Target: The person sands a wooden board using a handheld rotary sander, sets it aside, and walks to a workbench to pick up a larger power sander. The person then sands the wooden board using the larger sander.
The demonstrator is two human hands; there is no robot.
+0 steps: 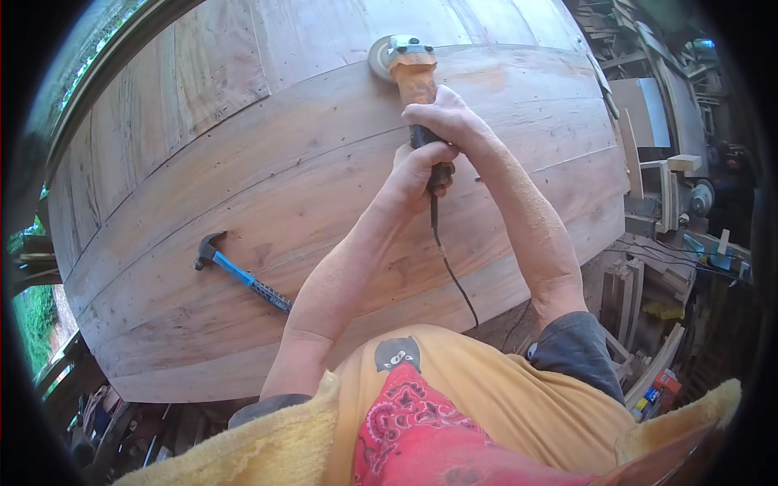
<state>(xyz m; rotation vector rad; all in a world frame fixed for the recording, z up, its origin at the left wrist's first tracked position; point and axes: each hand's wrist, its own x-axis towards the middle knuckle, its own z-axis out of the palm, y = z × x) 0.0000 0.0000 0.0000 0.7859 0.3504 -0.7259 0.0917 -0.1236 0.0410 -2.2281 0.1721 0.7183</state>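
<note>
An orange and black angle grinder is held out over a broad surface of wooden planks. Its round disc sits at the left of the tool's head, close to the wood; whether it touches I cannot tell. My left hand is closed round the rear of the black handle, where the cord leaves it. Farther forward, my right hand grips the body just behind the orange part. Wood-coloured dust coats both forearms. A claw hammer with a blue and black handle lies on the planks, left of my left forearm.
Small nails or holes dot the planks along their seams. At the right stand stacked boards, a bench grinder and scrap wood. The grinder's cord runs down over the planks' near edge. Greenery shows at the far left.
</note>
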